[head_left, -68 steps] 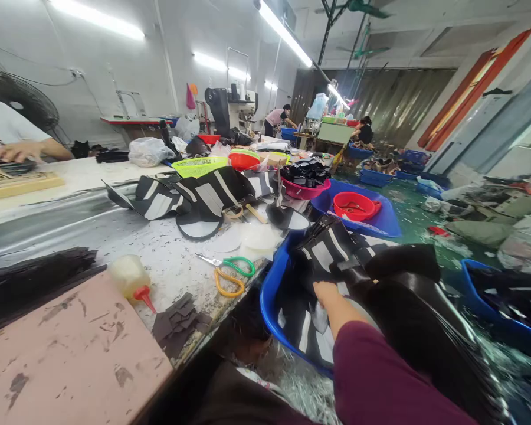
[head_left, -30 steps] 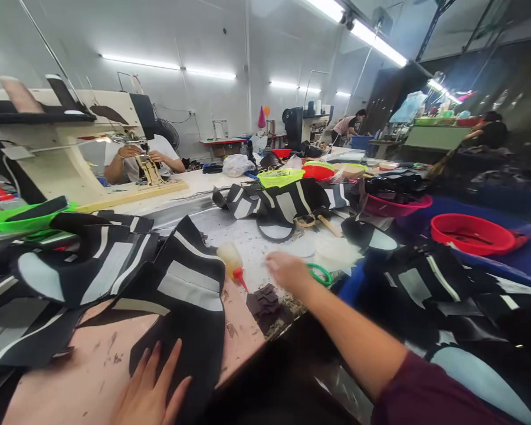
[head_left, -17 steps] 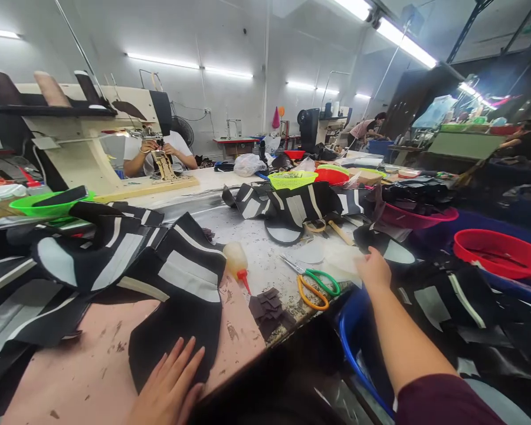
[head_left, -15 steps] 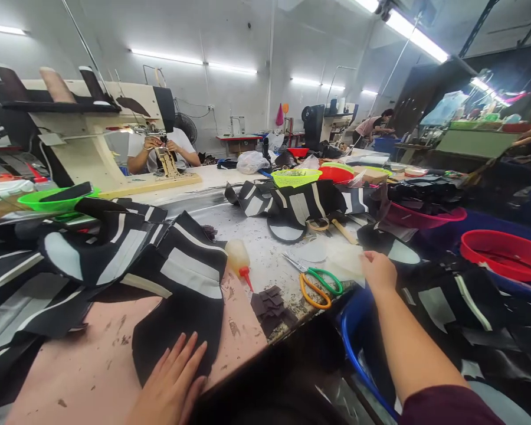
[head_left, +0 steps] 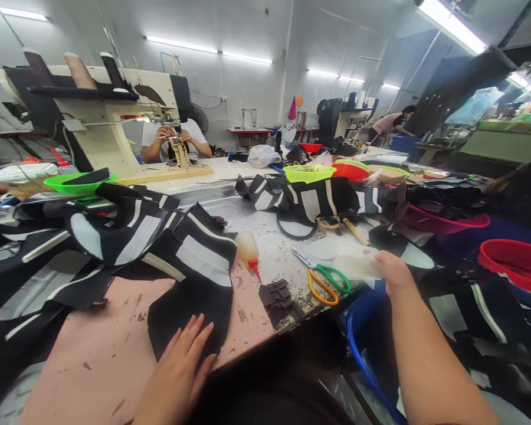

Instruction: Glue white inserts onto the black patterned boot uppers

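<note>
Head view, two hands (head_left: 179, 361), one on panel (head_left: 181, 319), one on sheet (head_left: 358, 261), three spools (head_left: 79, 72)

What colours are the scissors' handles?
One green, one orange; the head view shows the scissors best.

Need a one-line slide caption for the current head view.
Left hand flat on a black piece; right hand at the pale sheets, beyond the scissors.

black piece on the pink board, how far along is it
Already on the black piece: a grey patch and pale strip. In hand: left hand flat on its bare near end, right hand apparently pinching a thin whitish sheet. Left: possibly that bare end; I can't be sure.
</note>
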Action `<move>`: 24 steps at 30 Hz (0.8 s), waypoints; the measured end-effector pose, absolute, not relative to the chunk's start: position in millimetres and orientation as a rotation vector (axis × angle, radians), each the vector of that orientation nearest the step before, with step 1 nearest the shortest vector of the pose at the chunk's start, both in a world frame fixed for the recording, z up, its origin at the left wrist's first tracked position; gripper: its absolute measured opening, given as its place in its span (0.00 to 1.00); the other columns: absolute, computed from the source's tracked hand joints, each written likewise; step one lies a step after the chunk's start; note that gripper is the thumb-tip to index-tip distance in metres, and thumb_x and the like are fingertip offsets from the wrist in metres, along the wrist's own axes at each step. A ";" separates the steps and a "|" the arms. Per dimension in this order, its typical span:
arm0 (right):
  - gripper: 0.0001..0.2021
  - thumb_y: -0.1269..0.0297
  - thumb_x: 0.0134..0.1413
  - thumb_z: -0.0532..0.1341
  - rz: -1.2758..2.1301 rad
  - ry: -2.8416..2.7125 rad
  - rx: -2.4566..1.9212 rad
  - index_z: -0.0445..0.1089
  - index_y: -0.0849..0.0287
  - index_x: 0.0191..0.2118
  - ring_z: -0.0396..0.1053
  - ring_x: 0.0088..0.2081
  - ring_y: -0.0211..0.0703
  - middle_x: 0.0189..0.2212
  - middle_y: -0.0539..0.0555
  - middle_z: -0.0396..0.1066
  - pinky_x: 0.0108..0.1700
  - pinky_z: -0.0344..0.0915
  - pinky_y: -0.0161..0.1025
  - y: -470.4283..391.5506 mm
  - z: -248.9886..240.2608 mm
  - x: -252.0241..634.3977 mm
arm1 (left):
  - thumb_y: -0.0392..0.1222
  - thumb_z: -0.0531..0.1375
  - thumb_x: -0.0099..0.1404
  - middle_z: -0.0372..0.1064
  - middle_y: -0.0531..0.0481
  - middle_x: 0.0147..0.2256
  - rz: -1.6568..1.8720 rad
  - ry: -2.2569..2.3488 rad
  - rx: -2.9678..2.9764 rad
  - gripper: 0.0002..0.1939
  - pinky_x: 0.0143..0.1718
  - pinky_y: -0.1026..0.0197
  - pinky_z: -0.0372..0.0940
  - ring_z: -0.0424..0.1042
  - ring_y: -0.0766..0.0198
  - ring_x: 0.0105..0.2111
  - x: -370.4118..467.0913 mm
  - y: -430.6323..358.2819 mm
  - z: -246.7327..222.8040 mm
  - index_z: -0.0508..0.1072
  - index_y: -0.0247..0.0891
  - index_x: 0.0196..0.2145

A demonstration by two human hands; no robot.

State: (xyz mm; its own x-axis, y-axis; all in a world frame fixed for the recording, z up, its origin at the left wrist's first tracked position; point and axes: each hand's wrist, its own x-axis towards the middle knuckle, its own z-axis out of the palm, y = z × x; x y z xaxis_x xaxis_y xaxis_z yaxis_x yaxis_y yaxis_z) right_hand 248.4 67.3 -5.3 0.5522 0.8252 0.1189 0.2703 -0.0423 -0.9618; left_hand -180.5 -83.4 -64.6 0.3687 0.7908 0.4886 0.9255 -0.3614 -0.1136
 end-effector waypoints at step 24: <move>0.06 0.64 0.49 0.59 0.996 -2.457 -1.217 0.65 0.59 0.26 0.67 0.35 0.44 0.31 0.53 0.69 0.36 0.59 0.37 -8.6 -15.1 -16.6 | 0.45 0.56 0.56 0.68 0.44 0.37 -1.188 -2.779 -2.225 0.12 0.41 0.56 0.64 0.68 0.57 0.38 -215.6 -98.1 -22.5 0.73 0.34 0.26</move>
